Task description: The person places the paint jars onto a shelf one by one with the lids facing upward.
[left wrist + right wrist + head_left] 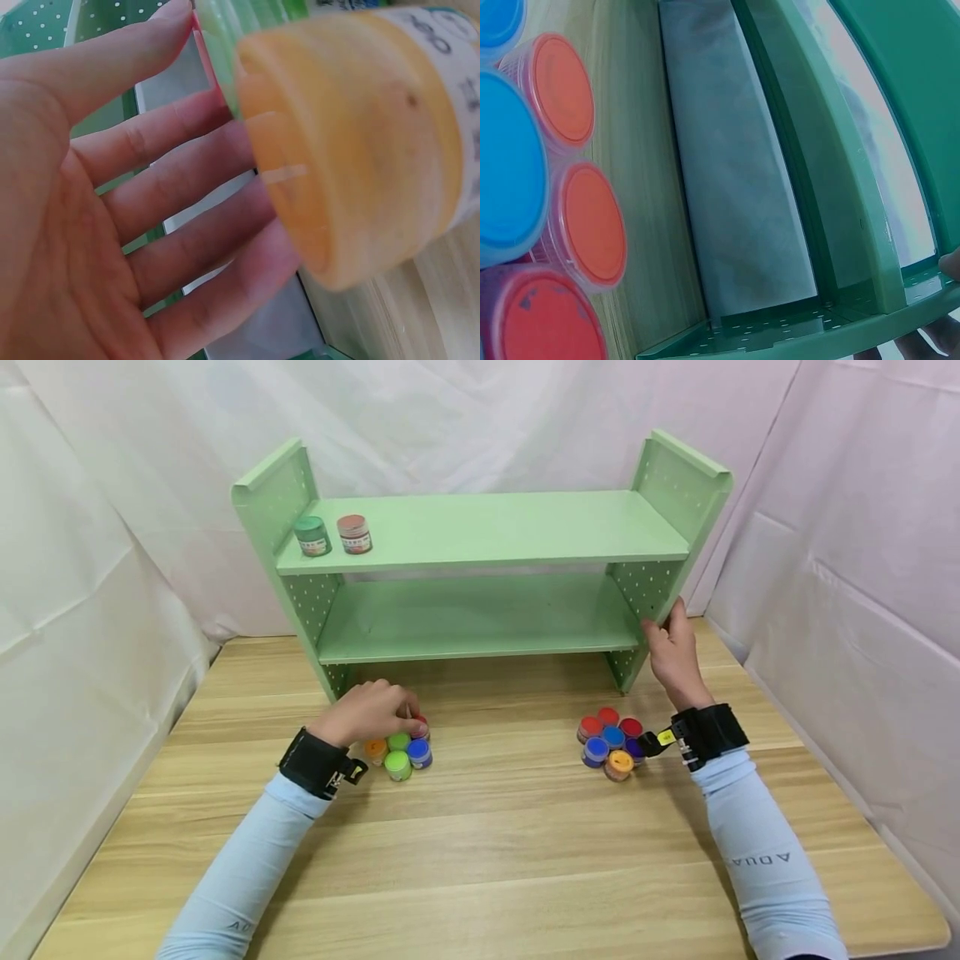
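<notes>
My left hand [367, 712] is over the left group of paint jars, thumb and index finger pinching a red-lidded paint jar [420, 727]. Only a thin reddish edge of that jar shows in the left wrist view, behind a green jar [259, 19]. A large orange jar [367, 142] stands nearest that camera and hides part of the fingertips. Beside the hand are a light green jar [398, 766] and a blue jar [419, 753]. My right hand [677, 656] grips the right side panel of the green two-tier shelf [480, 527], thumb inside and fingers outside.
On the upper tier, at its left end, stand a dark green jar [312, 536] and a reddish-brown jar [355, 534]. A second group of jars, including an orange-yellow one [618, 765], sits on the wooden table [495, 860] near the right forearm. White cloth [480, 427] hangs behind.
</notes>
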Tool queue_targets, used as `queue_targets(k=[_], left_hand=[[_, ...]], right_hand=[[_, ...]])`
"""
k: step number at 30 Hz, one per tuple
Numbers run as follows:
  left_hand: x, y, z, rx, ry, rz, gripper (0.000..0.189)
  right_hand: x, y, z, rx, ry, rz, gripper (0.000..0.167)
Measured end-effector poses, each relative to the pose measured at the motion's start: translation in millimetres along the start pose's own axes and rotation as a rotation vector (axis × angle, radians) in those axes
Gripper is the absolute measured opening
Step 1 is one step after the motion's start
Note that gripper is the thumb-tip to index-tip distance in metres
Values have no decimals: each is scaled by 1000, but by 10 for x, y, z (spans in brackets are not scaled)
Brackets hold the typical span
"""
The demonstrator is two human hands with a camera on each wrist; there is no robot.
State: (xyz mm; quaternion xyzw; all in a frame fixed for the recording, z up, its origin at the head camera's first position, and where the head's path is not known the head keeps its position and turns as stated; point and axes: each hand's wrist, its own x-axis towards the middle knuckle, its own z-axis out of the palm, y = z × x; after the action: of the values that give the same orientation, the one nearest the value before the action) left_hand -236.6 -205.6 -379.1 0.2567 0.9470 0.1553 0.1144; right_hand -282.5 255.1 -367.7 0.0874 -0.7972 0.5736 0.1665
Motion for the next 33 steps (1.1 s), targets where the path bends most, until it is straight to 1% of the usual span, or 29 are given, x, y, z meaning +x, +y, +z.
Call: queue_targets(k=[6,14,20,33], left_hand=[[5,-9,16,0,6,12,18],[4,-27,14,1,42,21,17],[18,-60,28,7,55,23,17],[27,-58,29,42,89,28,17]], right_hand=[[22,29,-6,-10,-4,16,57],[24,14,3,-13,0,36,58],[11,4,10,-13,-2,30,57],[15,44,7,-18,8,21,56]])
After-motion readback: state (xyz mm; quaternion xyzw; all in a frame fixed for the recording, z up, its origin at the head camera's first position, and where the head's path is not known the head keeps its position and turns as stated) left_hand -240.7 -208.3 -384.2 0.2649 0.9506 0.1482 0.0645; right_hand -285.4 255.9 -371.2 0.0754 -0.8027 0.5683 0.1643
